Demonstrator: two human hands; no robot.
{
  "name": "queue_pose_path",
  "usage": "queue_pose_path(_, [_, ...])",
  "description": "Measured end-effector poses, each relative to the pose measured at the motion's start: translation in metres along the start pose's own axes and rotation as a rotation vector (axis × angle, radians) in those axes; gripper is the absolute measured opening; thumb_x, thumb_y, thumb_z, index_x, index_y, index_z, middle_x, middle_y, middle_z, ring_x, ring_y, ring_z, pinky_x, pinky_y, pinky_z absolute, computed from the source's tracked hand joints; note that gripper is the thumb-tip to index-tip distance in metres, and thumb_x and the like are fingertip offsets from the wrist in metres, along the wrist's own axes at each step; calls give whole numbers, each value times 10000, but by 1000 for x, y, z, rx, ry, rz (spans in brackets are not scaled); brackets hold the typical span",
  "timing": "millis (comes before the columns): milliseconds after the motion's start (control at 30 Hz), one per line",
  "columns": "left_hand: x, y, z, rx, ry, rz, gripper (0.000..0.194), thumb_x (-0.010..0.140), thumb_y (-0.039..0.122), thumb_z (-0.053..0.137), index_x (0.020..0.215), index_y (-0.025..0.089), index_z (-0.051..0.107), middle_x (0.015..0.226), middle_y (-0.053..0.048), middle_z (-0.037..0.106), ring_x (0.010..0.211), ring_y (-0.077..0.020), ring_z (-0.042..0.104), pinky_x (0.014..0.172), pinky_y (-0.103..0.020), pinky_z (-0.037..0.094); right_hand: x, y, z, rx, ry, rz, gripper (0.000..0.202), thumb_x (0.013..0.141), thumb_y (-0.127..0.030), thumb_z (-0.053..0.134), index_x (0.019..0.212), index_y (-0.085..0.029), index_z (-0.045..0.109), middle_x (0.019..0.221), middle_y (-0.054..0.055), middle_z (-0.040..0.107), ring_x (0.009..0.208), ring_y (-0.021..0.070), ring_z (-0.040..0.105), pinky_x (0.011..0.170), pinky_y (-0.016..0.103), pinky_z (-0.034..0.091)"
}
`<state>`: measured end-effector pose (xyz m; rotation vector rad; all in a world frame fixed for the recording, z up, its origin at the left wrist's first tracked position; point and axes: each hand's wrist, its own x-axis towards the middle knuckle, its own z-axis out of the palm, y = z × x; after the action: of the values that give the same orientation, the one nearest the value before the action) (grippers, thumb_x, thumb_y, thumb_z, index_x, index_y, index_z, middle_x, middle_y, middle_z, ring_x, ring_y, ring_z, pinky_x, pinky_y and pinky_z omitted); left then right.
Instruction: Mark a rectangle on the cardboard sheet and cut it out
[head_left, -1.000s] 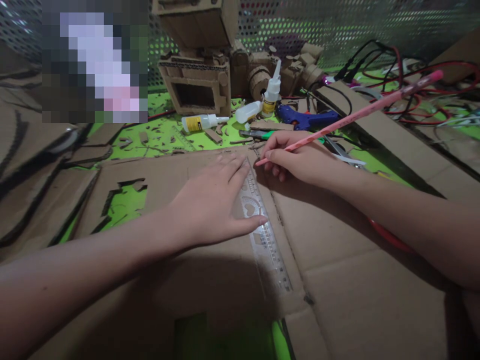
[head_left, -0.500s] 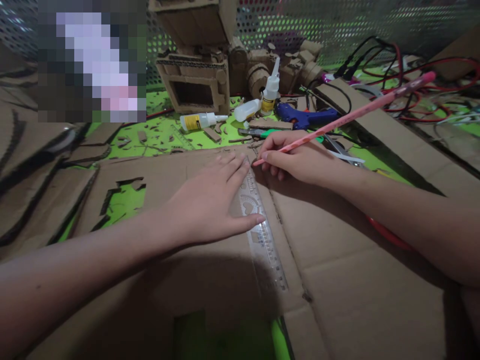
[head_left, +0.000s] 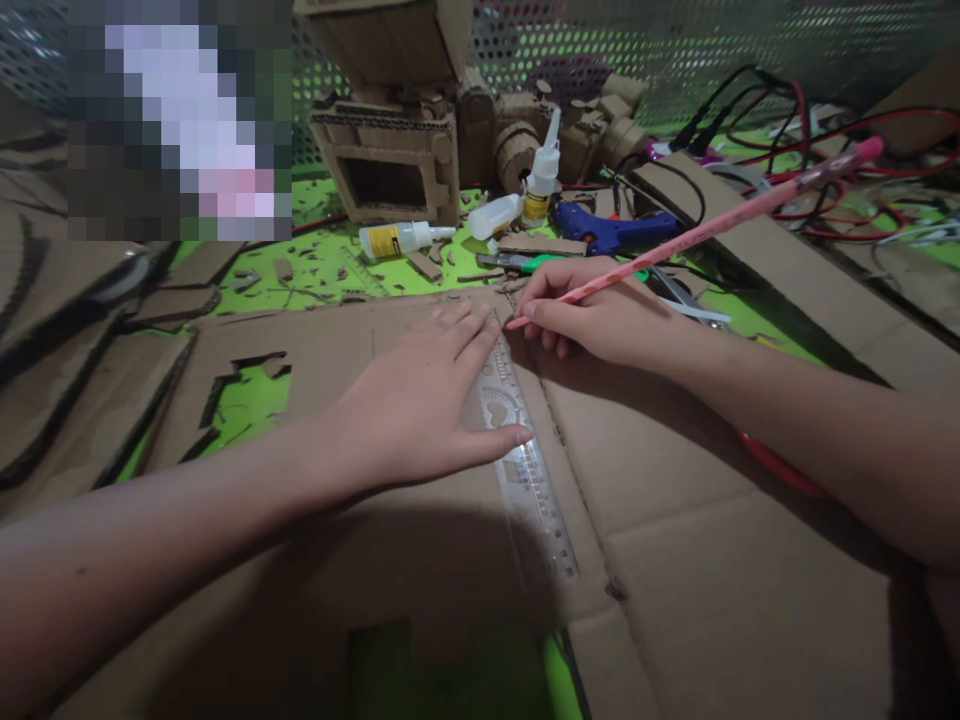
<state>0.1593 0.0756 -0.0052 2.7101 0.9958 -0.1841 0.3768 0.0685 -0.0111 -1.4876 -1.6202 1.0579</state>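
Note:
A clear plastic ruler [head_left: 536,500] lies on a large cardboard sheet [head_left: 420,560], close to the sheet's long creased edge. My left hand [head_left: 427,390] is spread flat over the ruler, fingers at its far end and thumb across its middle. Pinched in my right hand [head_left: 577,310] is a pink pencil [head_left: 697,235]. Its tip touches or nearly touches the cardboard beside the ruler's far end; which of the two I cannot tell. Part of the ruler is hidden beneath my left fingers.
Glue bottles [head_left: 394,240], a blue glue gun [head_left: 615,230] and a green-handled cutter [head_left: 517,263] lie behind the sheet. A cardboard model [head_left: 397,165] stands at the back. Red and black cables [head_left: 802,120] tangle at right. Cardboard strips [head_left: 67,400] pile up at left.
Almost nothing differs. Both hands, the ruler and the pencil stay in the same places, with only a slight shift of the camera view.

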Motion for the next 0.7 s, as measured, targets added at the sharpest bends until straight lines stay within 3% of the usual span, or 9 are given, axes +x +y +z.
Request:
queue_pose_path(433, [1, 2, -2, 7, -22, -20, 1195, 895, 820, 509, 1738, 28, 210, 1846, -179, 115, 1713, -399, 166, 1408, -531, 162, -3, 2, 0, -51, -14, -58, 225, 897, -27, 658, 761, -206, 647, 607, -40, 666, 509, 89, 601, 460, 188, 462])
queue_pose_path(700, [1, 2, -2, 24, -20, -8, 1181, 894, 818, 511, 1735, 35, 239, 1846, -179, 137, 1716, -375, 171, 1410, -494, 140, -10, -8, -2, -25, -144, -17, 296, 826, 29, 626, 660, -215, 599, 572, -53, 654, 487, 85, 626, 409, 164, 465])
